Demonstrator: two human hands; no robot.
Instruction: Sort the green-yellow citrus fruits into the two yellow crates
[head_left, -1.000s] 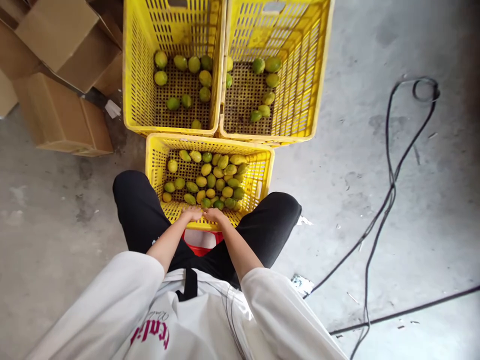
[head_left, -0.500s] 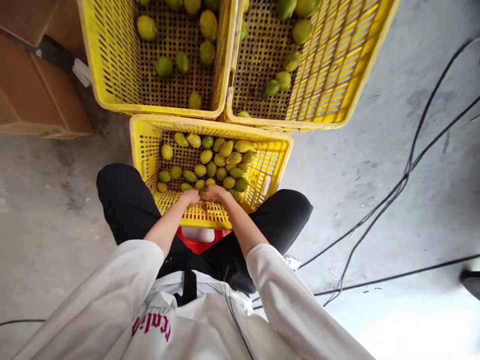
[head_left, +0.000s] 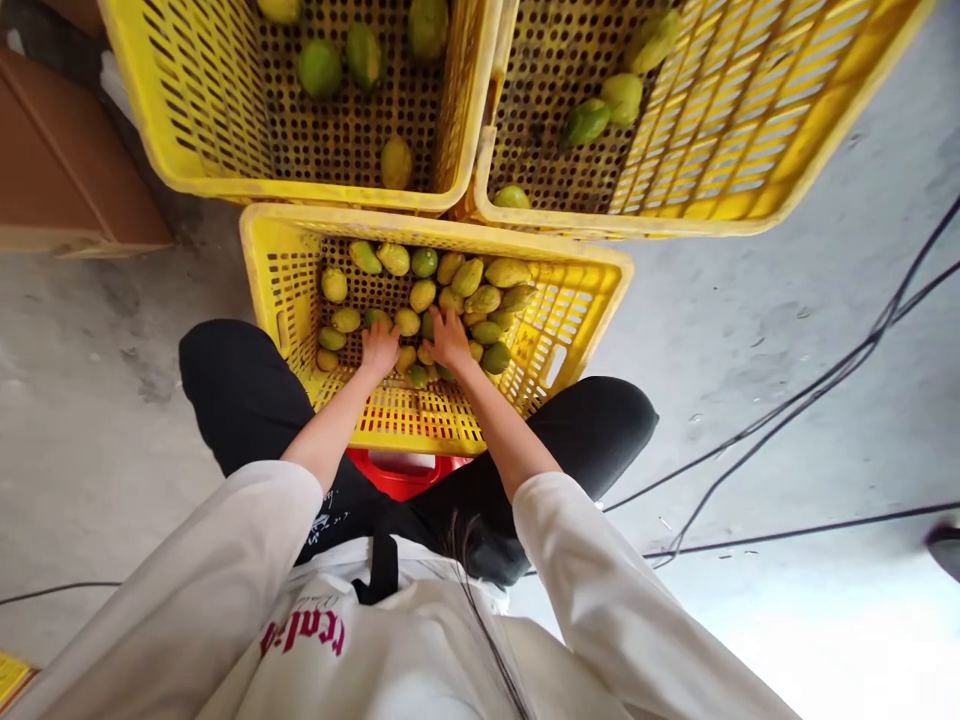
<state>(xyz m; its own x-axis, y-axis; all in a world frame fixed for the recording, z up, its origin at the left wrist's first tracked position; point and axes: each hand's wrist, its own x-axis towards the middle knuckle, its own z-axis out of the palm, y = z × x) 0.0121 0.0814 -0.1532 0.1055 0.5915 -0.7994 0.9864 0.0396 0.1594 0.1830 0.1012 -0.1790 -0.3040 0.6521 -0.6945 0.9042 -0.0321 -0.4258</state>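
Both my hands are inside the near yellow plastic crate [head_left: 439, 222], above a layer of oval green-yellow fruits [head_left: 484, 299]. My left hand [head_left: 381, 348] is open, its fingertips at a greenish fruit [head_left: 376, 317] and beside a yellow fruit [head_left: 407, 321]. Just to the right, my right hand [head_left: 449, 340] has its fingers apart over the middle of the layer, touching or nearly touching the fruits under it. Nothing shows lifted in either hand. Below the wrists, a few fruits [head_left: 417, 376] lie along the near wall.
Two larger yellow crates, one at upper left [head_left: 300, 192] and one at upper right [head_left: 637, 226], hold scattered similar fruits. A cardboard box [head_left: 71, 170] stands at left. Black cables [head_left: 817, 375] cross the concrete floor at right. A red plastic object [head_left: 401, 485] shows beneath the near crate.
My hands were close together at the near wall, fingers closed near the fruits. They have moved forward and apart, and the fingers have spread. The view has shifted nearer the crates.
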